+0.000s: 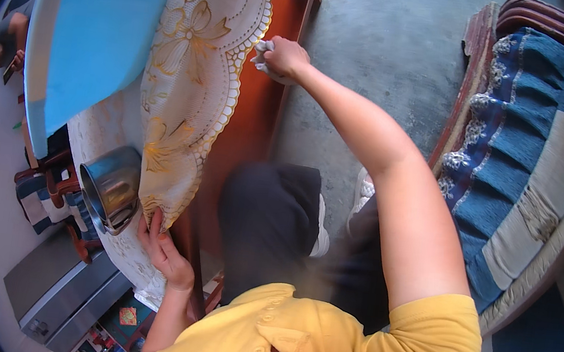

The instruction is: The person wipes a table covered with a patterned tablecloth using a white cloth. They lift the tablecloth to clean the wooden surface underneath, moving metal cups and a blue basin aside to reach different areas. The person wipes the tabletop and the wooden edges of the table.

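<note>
My left hand [170,263] pinches the lower end of a cream tablecloth [192,46] with gold flowers and a scalloped gold edge. Bunched in my right hand [287,58] is a whitish cloth [261,57]. That hand is at the reddish-brown wooden side [252,118] of the table, close to the tablecloth's scalloped hem. A shiny metal pot [112,186] stands on the table just past my left fingers. Beyond the hem, a large light-blue object [103,29] also rests over the tabletop.
A wooden sofa [509,152] with blue covers runs along the right, over a grey concrete floor [369,43]. My knees [270,228] are near the table side. A person [12,33] holding a dark object is at far left. A grey cabinet-like appliance [69,292] stands lower left.
</note>
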A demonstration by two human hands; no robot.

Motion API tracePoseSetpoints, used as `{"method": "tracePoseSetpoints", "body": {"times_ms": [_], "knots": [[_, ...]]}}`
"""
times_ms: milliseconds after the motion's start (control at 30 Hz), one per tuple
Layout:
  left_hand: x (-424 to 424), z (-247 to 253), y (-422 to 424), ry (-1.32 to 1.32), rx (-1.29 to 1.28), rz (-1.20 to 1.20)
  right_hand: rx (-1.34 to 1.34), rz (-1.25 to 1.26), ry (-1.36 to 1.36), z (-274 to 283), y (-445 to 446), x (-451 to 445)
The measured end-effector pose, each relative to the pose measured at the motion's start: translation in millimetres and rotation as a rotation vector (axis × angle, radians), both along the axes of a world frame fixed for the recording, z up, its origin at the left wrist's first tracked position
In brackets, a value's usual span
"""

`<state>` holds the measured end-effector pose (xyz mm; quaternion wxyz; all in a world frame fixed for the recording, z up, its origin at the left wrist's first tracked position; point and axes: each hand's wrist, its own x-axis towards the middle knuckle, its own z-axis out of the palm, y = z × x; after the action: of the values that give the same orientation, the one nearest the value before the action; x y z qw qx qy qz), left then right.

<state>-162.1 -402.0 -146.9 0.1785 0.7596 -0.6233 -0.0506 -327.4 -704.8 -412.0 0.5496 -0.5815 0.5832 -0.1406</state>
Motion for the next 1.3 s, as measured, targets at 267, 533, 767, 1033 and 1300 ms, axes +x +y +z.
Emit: {"method": "tracePoseSetpoints", "body": {"times_ms": [267, 533, 767, 1033, 1300], "knots": [[-9, -13, 5, -0.180, -0.089, -0.038, -0.431, 0.020, 0.035, -49, -24, 23], [-87, -8, -32, -0.370, -0.021, -0.563, -0.727, 0.413, 0.553, -86, 7, 35], [-113, -96, -151, -0.274, 0.333, -0.451, -0.878, 0.481, 0.446, -115, 20, 46], [-123, -93, -201, 0.118, 0.160, -0.214, -1.050, 0.952, 0.186, -147, 101, 88], [-123, -80, -207, 0.262, 0.227, -0.277, -0.861, 0.760, 0.429, -108, 24, 66]]}}
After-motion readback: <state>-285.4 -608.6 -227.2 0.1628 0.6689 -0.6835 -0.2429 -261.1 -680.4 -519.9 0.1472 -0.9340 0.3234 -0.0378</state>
